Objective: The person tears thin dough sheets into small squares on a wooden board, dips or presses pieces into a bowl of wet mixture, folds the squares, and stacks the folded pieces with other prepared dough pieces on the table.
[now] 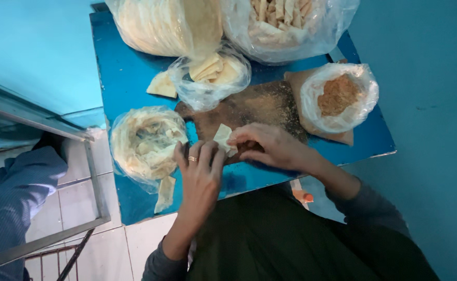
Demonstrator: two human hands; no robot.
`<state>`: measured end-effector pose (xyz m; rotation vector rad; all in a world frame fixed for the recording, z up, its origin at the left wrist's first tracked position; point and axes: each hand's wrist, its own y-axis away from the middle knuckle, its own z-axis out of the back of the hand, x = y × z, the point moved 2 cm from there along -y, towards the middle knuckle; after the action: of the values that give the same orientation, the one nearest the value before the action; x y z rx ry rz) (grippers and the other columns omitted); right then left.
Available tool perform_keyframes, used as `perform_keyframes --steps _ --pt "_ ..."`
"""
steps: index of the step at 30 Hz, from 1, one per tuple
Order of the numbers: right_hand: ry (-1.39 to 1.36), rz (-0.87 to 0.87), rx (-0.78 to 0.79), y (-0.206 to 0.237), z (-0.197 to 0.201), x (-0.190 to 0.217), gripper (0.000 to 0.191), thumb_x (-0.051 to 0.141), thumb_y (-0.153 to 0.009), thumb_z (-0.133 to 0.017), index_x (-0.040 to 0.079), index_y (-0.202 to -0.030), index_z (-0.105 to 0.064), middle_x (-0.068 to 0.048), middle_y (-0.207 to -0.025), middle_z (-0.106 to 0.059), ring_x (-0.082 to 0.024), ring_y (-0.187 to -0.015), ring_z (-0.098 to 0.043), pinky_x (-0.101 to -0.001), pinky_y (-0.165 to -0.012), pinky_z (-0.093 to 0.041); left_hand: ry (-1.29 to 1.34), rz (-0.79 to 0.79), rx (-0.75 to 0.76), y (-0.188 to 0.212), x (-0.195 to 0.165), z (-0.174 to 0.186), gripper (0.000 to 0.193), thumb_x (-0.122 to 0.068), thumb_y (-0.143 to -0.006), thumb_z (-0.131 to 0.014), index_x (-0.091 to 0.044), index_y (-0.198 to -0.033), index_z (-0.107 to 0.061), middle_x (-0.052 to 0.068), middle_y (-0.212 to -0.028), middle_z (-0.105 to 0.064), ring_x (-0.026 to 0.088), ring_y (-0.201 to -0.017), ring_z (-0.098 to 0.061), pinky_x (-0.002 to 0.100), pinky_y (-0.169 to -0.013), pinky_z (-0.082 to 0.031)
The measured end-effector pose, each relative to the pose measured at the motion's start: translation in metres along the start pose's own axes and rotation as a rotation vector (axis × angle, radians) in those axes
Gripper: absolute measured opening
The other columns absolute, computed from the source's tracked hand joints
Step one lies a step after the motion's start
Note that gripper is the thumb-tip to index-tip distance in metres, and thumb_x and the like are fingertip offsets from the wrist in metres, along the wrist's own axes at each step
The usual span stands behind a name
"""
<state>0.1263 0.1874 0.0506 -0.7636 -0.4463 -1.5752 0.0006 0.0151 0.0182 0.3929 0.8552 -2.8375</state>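
Here, at the far left, a blue sleeve (10,203) of another person shows beside a metal frame (90,171). On the blue surface (129,83) next to it sits an open bag of wrappers (145,143), with a loose strip (165,193) lying just below it. The left hand (200,174), a ring (192,158) on one finger, rests with its fingers pressed together against a small pale pastry (223,138), which lies at the near edge of a crumb-dusted wooden board (259,106). The right hand (273,145) meets it from the other side, its fingers pinching the pastry's edge. Behind the board sit a small bag of folded pieces (213,73), a triangle (162,86) just beside it, and two big bags (171,23) at the back. To the right stands a bag of brown filling (338,96).
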Motion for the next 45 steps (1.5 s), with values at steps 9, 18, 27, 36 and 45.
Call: perform_keyframes --steps 9,18,27,36,45 --pt "0.042 0.005 0.010 0.006 0.009 -0.010 0.043 0.016 -0.086 -0.080 0.011 -0.125 -0.064 -0.007 -0.116 -0.069 -0.023 -0.103 -0.072 -0.0348 -0.087 -0.059 -0.033 -0.033 0.044 -0.007 -0.009 -0.003 0.031 -0.012 -0.089 -0.062 -0.003 -0.118 -0.064 0.012 -0.123 -0.059 0.030 -0.122 -0.054 0.066 -0.115 -0.025" --pt "0.047 0.117 -0.121 -0.002 0.005 -0.015 0.022 0.014 -0.092 -0.077 0.008 -0.109 -0.066 -0.004 -0.102 -0.071 -0.023 -0.094 -0.072 -0.0353 -0.083 -0.057 0.007 0.064 -0.009 -0.022 -0.015 -0.013 0.017 -0.008 -0.093 -0.063 -0.001 -0.108 -0.063 0.016 -0.111 -0.055 0.036 -0.114 -0.053 0.060 -0.115 -0.031" --pt "0.093 0.151 -0.245 0.000 -0.003 -0.008 0.020 0.009 -0.089 -0.074 0.006 -0.106 -0.064 -0.010 -0.094 -0.068 -0.030 -0.088 -0.067 -0.0398 -0.078 -0.052 -0.022 0.163 -0.091 -0.030 -0.028 -0.007 0.014 -0.008 -0.089 -0.066 -0.002 -0.102 -0.066 0.016 -0.120 -0.056 0.038 -0.117 -0.051 0.061 -0.115 -0.029" --pt "0.137 0.162 -0.259 0.005 -0.002 0.000 0.024 0.015 -0.094 -0.074 0.007 -0.113 -0.062 -0.010 -0.096 -0.068 -0.029 -0.089 -0.069 -0.0395 -0.077 -0.055 0.025 0.035 -0.037 -0.023 -0.019 0.002 0.017 -0.009 -0.090 -0.067 -0.001 -0.105 -0.068 0.018 -0.137 -0.052 0.038 -0.128 -0.047 0.070 -0.115 -0.022" --pt "-0.144 -0.192 -0.113 0.002 0.003 0.005 0.027 0.012 -0.086 -0.077 0.007 -0.106 -0.059 -0.005 -0.089 -0.072 -0.020 -0.083 -0.075 -0.0336 -0.074 -0.057 0.065 0.052 0.046 -0.023 -0.021 0.005 0.017 -0.004 -0.085 -0.065 -0.003 -0.102 -0.068 0.021 -0.134 -0.051 0.041 -0.128 -0.044 0.069 -0.115 -0.020"
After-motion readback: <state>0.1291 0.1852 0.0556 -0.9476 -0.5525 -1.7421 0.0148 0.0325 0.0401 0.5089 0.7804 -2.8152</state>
